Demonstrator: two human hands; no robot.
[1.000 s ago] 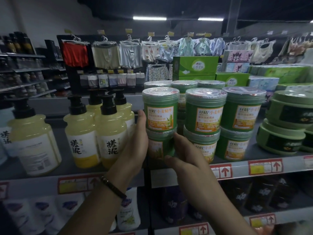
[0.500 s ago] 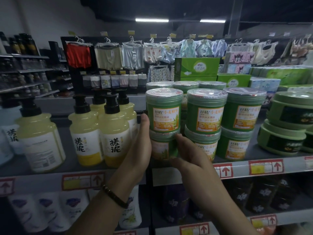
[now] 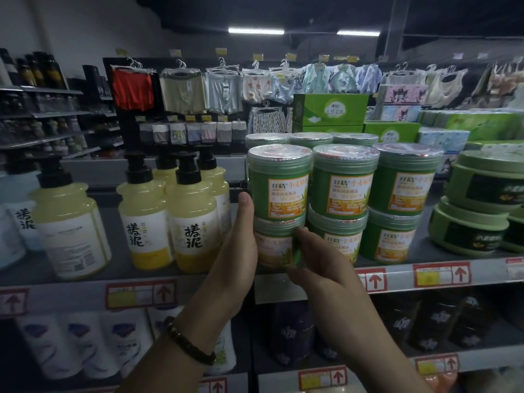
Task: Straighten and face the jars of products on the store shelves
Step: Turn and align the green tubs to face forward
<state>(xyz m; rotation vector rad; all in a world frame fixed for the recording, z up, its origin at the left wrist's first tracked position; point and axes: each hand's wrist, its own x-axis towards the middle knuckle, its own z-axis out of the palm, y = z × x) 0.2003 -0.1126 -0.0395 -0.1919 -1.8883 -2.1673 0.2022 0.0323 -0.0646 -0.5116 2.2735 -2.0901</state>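
On the shelf (image 3: 487, 272), green jars with orange labels stand in stacks of two, three stacks across the front and more lids showing behind. Both hands are on the bottom jar (image 3: 276, 248) of the left stack, near the shelf's front edge. The left hand (image 3: 235, 251) cups the jar's left side. Its thumb points up and touches the lower left wall of the top jar (image 3: 279, 188), and its other fingers are hidden behind the stack. The right hand (image 3: 326, 268) grips the same jar from the near right, with fingers curled against its front just below the lid. The bottom jar's label is blurred. The top jar sits squarely on it, label turned slightly right. The middle stack (image 3: 343, 188) stands just beside it on the right, labels forward. To the left are yellow pump bottles (image 3: 192, 222), and at far right, flat green tubs (image 3: 476, 222). A dark bead bracelet (image 3: 190, 347) circles the left wrist.
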